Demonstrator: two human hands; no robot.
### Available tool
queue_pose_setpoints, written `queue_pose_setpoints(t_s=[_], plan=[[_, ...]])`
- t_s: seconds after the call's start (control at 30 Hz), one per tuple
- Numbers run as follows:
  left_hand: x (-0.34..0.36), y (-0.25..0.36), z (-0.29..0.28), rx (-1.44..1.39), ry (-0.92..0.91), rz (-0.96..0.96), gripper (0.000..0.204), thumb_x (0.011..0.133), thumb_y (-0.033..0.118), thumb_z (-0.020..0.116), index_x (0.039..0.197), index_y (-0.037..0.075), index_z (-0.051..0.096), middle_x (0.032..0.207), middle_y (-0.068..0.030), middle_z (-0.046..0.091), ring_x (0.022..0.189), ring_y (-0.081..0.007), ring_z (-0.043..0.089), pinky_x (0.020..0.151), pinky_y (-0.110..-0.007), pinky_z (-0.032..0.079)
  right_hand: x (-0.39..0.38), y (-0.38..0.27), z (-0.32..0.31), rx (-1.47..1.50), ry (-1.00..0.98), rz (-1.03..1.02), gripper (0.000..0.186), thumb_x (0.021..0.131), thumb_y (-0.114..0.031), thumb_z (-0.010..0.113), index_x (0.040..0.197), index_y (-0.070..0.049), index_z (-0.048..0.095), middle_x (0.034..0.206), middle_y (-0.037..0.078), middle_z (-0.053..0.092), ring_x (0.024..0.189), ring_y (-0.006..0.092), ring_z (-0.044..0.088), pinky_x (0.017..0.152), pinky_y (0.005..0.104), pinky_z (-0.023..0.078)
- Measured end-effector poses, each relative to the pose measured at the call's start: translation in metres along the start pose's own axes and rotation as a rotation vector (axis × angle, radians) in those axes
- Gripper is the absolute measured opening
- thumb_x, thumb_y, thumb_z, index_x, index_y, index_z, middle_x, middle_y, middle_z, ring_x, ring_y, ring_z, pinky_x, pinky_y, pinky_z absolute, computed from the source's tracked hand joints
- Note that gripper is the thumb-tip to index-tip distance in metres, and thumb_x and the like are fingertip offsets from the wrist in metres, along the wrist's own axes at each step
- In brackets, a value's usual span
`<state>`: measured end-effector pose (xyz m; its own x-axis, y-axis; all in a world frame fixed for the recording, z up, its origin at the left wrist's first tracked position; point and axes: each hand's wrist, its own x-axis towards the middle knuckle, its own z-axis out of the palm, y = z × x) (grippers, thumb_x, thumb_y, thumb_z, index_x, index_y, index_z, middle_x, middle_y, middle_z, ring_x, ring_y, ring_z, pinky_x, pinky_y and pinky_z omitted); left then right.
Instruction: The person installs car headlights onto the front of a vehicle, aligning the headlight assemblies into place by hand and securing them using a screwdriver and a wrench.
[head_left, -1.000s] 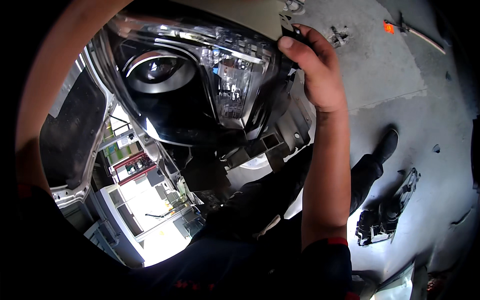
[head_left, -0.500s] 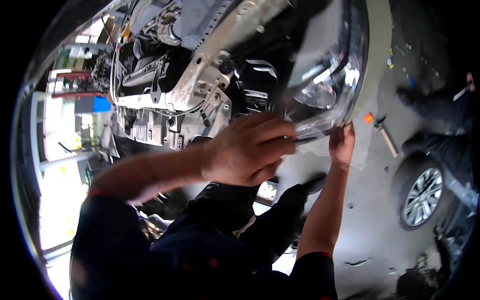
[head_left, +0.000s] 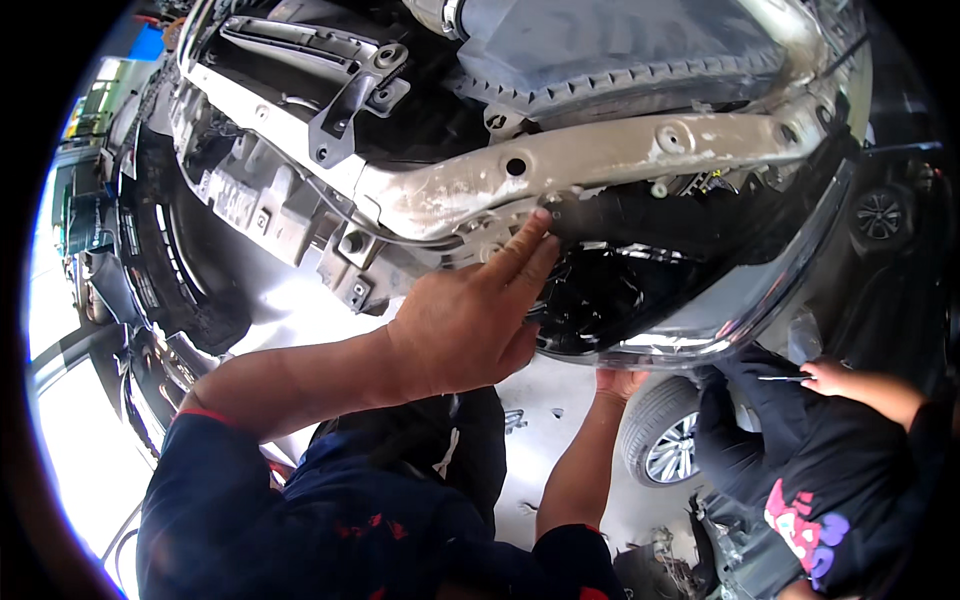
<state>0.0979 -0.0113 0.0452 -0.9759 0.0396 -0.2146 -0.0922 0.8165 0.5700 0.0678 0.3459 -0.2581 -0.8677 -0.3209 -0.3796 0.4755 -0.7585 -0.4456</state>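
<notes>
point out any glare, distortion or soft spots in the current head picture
Head view: the windows at left blow out to white, with purple fringing along the lower-left rim; head view: pale glare streaks the headlight lens; head view: black fisheye borders, lines bowing near them; head view: the left hand looks fairly sharp.

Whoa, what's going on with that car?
Someone is working with both hands at the front of the car. Their right hand is at the near edge of a big headlight, partly hidden by it. Their left hand reaches to the headlight's other end, close to a pale metal bar. I can't tell whether the headlight is fastened. Nearby, another person holds something thin near a wheel.
</notes>
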Motion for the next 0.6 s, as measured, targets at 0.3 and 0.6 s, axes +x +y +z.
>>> queue_pose_setpoints(t_s=[0.3, 0.6], plan=[[0.017, -0.041, -0.014, -0.126, 0.065, 0.156, 0.068, 0.078, 0.007, 0.072, 0.144, 0.000, 0.055, 0.151, -0.0194, 0.054, 0.112, -0.0313, 0.072, 0.081, -0.035, 0.065, -0.003, -0.014, -0.012, -0.015, 0.301, -0.007, 0.047, 0.091, -0.044, 0.066, 0.125, -0.013, 0.070, 0.124, 0.009, 0.072, 0.115, 0.0303, 0.067, 0.105, 0.0467, 0.052], [0.028, -0.038, -0.010, 0.100, 0.130, 0.179, 0.059, 0.076, 0.004, 0.072, 0.134, 0.002, 0.065, 0.139, -0.0171, 0.064, 0.093, -0.0263, 0.075, 0.072, -0.034, 0.064, 0.001, -0.028, -0.023, -0.023, 0.265, 0.056, 0.047, 0.092, -0.043, 0.064, 0.127, -0.013, 0.069, 0.124, 0.009, 0.071, 0.116, 0.0302, 0.066, 0.105, 0.0475, 0.051]])
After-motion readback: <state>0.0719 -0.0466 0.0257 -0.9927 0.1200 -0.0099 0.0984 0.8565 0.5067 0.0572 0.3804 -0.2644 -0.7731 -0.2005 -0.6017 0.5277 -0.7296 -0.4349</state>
